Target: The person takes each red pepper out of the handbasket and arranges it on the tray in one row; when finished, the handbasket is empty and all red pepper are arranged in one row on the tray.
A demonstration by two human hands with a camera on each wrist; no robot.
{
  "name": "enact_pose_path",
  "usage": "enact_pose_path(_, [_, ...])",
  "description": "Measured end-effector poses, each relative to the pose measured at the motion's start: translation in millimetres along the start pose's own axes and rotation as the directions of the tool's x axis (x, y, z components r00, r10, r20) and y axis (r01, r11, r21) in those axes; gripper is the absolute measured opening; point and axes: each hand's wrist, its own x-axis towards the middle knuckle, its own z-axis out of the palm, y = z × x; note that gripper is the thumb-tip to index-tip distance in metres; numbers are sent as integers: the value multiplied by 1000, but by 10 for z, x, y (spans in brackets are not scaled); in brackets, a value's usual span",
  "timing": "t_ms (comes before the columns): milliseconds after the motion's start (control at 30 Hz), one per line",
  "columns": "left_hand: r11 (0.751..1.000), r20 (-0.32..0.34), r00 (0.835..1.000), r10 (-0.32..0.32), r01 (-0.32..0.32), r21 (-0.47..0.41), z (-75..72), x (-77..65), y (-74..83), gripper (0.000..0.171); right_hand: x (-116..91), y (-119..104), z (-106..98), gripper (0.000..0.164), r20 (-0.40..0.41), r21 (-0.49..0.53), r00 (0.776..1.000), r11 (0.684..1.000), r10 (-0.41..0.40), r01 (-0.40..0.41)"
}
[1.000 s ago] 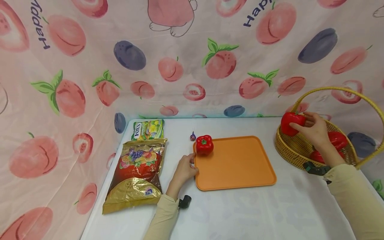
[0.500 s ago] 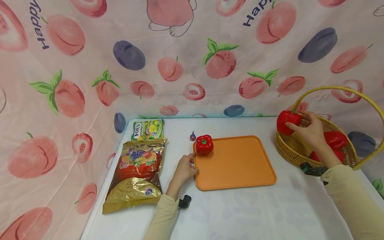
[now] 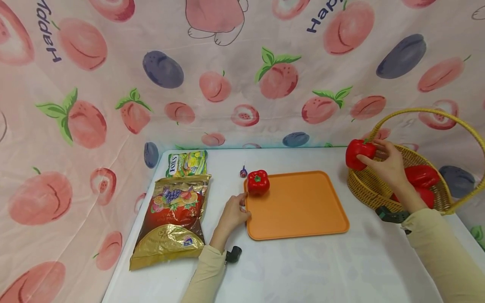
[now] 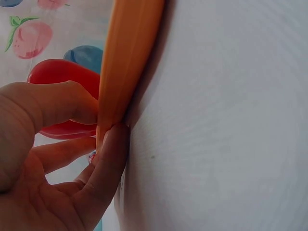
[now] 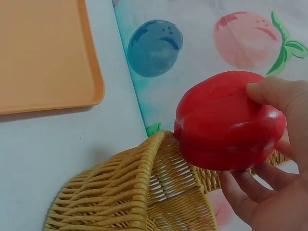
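Note:
My right hand (image 3: 390, 164) holds a red bell pepper (image 3: 358, 155) above the left rim of the yellow wicker basket (image 3: 358, 189). The right wrist view shows the thumb on one side of this pepper (image 5: 226, 120) and the fingers on the other. More red peppers (image 3: 421, 176) lie inside the basket, partly behind my forearm. At the left edge of the orange tray (image 3: 299, 210), my left hand (image 3: 233, 212) pinches the rim, thumb and fingers on opposite sides in the left wrist view. Another red bell pepper (image 3: 258, 182) sits on the tray's far left corner, stem up.
A large gold and brown candy bag (image 3: 172, 223) lies on the white table left of my left arm. Behind it is a green Fox's packet (image 3: 187, 163). A small lollipop (image 3: 243, 171) lies beyond the tray's far left corner. Fruit-printed cloth (image 3: 242, 84) hangs behind the table.
My right hand has moved a little left with the pepper, from over the basket's inside to its left rim. The left hand and the tray have stayed put.

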Motion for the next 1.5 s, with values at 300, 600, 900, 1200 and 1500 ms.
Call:
enact_pose_path(300, [1000,-5,1000,22,-22,10,-2,-7,-15,64,3,-23,30,79,17,21,999,999,-32,32])
enact_pose_path(600, [999,-17,999,39,-39,-4,1,-4,-13,63,5,-9,72,79,28,11,998,999,-49,48])
enact_pose_path(900, [998,-24,998,55,-55,-11,-1,-16,-16,63,4,-9,89,81,47,16,998,999,-38,37])
enact_pose_path(1200, [1000,-13,1000,21,-21,0,-2,-11,-1,63,-6,-58,112,79,51,41,997,997,-64,62])
enact_pose_path(1500, [1000,-12,1000,26,-26,4,1,2,-7,63,14,-44,145,79,62,46,996,997,-61,58])
